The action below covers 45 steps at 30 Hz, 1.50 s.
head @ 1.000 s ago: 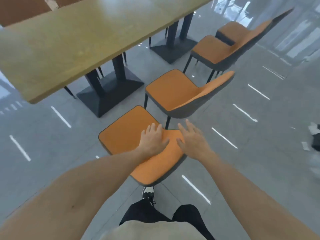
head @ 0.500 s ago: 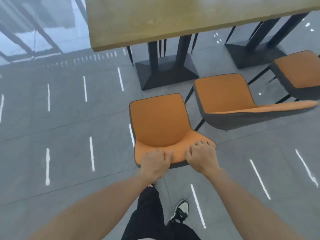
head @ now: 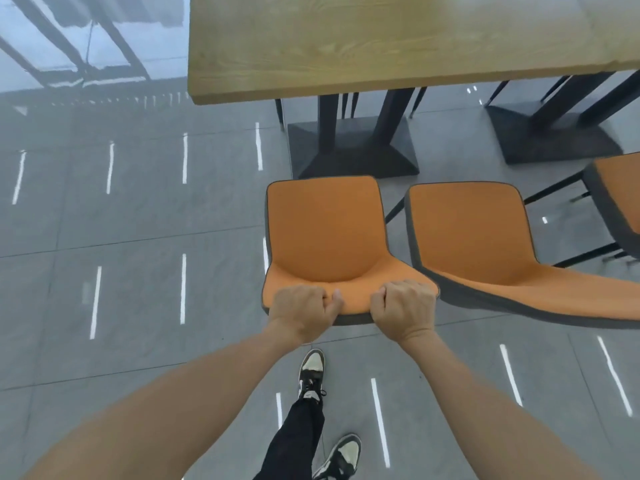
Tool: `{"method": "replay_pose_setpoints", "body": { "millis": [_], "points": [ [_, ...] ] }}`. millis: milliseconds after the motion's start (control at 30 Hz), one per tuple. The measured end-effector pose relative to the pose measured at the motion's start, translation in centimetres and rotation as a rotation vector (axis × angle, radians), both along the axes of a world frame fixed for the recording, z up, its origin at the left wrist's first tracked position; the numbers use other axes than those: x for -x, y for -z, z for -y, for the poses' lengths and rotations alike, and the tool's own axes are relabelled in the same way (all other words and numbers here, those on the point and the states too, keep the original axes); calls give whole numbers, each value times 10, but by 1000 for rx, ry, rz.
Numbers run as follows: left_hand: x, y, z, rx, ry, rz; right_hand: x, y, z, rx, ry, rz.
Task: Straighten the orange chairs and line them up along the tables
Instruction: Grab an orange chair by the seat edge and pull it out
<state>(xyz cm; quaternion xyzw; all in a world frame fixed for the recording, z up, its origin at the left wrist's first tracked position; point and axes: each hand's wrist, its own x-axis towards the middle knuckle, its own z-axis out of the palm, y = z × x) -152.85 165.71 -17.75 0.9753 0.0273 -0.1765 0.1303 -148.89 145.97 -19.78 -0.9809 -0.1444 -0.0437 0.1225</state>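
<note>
An orange chair (head: pixel 323 230) with a grey shell stands in front of me, its seat facing the wooden table (head: pixel 381 39). My left hand (head: pixel 301 311) and my right hand (head: pixel 403 306) both grip the top edge of its backrest, fingers curled over it. A second orange chair (head: pixel 471 233) stands close on its right, parallel to it. Part of a third orange chair (head: pixel 620 199) shows at the right edge.
The table's black pedestal base (head: pixel 353 150) sits just beyond the gripped chair's seat, and another base (head: pixel 550 136) lies to the right. Thin black chair legs show under the table. My shoes (head: pixel 311 372) are on the glossy grey tiled floor, which stretches away to the left.
The view swung round so the chair now faces the table squarely. My hands went from flat on the backrest to gripping its top edge, and the chair stands nearer the table base.
</note>
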Motion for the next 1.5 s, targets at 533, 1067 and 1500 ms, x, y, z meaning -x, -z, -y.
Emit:
{"method": "replay_pose_setpoints", "body": {
  "millis": [533, 1067, 1500],
  "points": [
    [-202, 14, -29, -18, -34, 141, -207, -5, -34, -23, 33, 47],
    [-217, -1, -40, -41, -60, 9, -246, -32, -28, 90, -140, -636],
    [-185, -40, 171, 14, -52, -80, -161, -78, 201, 207, -36, -526]
  ]
}}
